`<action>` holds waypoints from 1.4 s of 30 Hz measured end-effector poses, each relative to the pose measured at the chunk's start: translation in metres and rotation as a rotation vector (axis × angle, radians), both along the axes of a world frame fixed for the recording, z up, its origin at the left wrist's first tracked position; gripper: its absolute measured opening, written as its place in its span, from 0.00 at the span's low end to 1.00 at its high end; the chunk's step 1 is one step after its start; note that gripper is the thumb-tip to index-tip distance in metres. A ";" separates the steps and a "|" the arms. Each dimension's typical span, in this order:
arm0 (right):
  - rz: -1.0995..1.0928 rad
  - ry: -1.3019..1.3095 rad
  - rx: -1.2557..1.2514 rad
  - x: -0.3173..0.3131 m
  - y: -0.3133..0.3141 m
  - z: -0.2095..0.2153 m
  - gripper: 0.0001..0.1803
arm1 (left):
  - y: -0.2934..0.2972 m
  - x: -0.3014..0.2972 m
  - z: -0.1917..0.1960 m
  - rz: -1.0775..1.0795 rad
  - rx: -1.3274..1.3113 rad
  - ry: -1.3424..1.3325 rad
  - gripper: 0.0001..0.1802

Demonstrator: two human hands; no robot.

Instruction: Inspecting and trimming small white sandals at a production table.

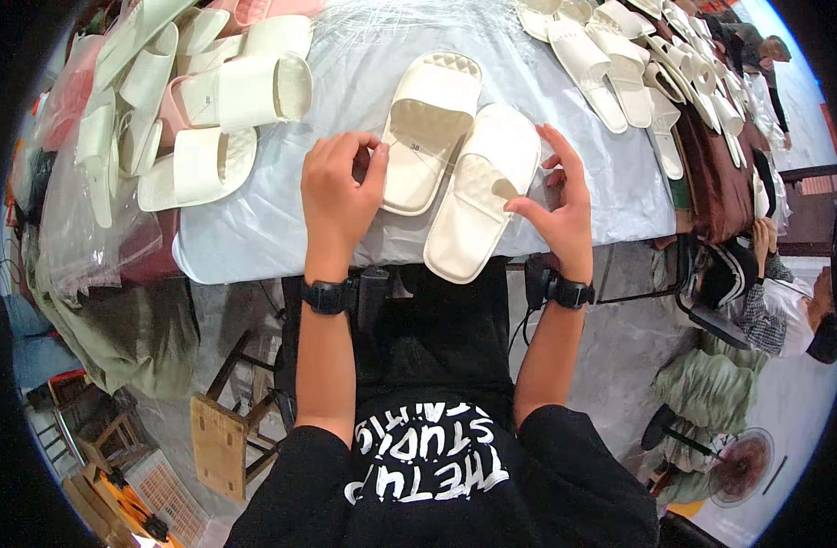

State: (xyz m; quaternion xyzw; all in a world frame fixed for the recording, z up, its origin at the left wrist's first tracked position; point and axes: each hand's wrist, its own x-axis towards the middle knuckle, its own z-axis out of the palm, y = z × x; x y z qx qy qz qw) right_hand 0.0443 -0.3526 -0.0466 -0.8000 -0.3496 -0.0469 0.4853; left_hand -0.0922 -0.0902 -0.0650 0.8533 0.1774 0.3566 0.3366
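left slipper [430,128], right slipper [480,187]: matt, foam-like plastic, smooth with faceted patches | table sheet [254,242]: thin plastic, semi-gloss, wrinkled | bag [99,247]: clear plastic film, glossy, crinkled | stool seat [219,446]: wood, matt | T-shirt [286,493]: cloth, matt | green drape [131,338]: creased cloth, matt

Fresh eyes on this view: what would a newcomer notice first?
Probably the two cream slippers, between the left hand and right hand at the front of the pale-covered table. Then the cream-and-pink slipper heap, upper left, and the cream slipper heap, upper right.
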 end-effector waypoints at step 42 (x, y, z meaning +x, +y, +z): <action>-0.082 0.331 0.321 -0.053 0.062 0.050 0.11 | -0.055 0.034 0.059 -0.023 -0.060 -0.487 0.03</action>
